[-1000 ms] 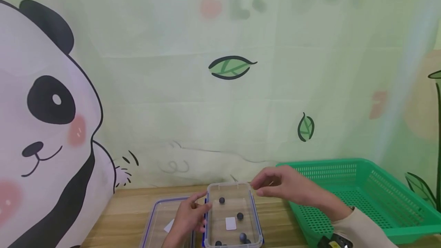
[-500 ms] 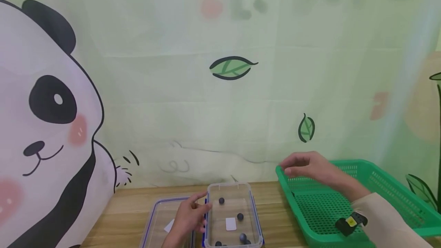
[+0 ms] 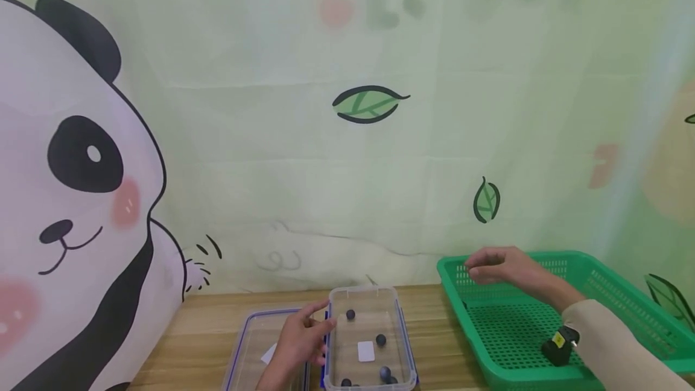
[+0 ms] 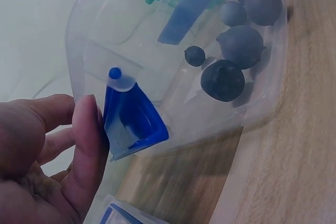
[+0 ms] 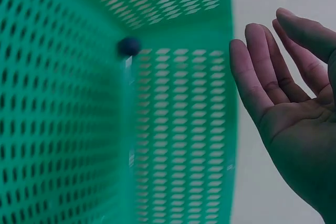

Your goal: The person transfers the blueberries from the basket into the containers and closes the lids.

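Observation:
A clear plastic box (image 3: 406, 349) with blue edging stands on the table. Several blueberries (image 4: 223, 80) lie in it, along with a small white square. My left hand (image 3: 301, 340) holds the box's left side, its thumb over the rim and its other fingers outside, beside a hanging blue latch (image 4: 134, 121). Above the left end of a green basket (image 3: 472, 343), my right hand (image 3: 502, 265) hovers with relaxed fingers and holds nothing. A blurred dark blueberry (image 5: 128, 46) shows in the basket's corner in the right wrist view.
A second clear blue-edged piece (image 3: 247, 349), a lid or box, lies left of the box and partly behind my left forearm. The wooden table (image 3: 190, 330) meets a printed cloth backdrop (image 3: 271, 168). The basket's raised walls border the right side.
My right hand has moved right from beside the box's far corner to above the basket, and its fingers have loosened. The left hand and the box have stayed put.

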### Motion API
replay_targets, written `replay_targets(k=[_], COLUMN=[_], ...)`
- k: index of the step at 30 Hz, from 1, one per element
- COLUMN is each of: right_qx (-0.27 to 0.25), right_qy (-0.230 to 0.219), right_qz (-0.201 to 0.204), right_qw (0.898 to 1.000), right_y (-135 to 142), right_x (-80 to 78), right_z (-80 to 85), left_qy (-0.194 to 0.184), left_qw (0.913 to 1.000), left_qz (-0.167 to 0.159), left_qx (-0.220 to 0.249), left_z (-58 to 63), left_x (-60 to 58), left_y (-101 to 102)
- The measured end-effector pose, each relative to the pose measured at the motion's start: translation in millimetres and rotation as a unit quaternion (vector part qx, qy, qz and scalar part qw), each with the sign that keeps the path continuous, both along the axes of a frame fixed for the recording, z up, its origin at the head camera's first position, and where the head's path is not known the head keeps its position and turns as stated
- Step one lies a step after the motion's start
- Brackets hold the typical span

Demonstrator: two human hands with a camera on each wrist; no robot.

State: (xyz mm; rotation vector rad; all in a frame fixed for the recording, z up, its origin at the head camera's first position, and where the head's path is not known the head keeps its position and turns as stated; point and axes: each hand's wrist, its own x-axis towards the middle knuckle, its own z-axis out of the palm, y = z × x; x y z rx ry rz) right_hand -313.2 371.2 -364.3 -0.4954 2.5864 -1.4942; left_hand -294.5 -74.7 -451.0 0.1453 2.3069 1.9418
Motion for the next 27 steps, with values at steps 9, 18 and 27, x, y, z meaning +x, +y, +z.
replay_targets(k=[9,18,27], right_qx=[0.023,0.044,0.086], right_qy=[-0.047,-0.070,-0.098], right_qz=[0.008,0.035,0.053], right_qw=[0.999,0.996,0.990], right_y=[13.0,16.6,17.6], right_x=[-11.4,-19.6,-25.9], right_z=[-25.7,-41.2,-54.3], left_qy=[0.006,0.014,0.011], left_qw=[1.0000,0.9999,0.9999], left_qz=[0.002,0.004,0.001], left_qx=[0.001,0.001,0.004], left_z=[0.3,-0.4,-0.5], left_x=[-0.3,0.1,0.6], left_y=[-0.1,-0.1,0.0])
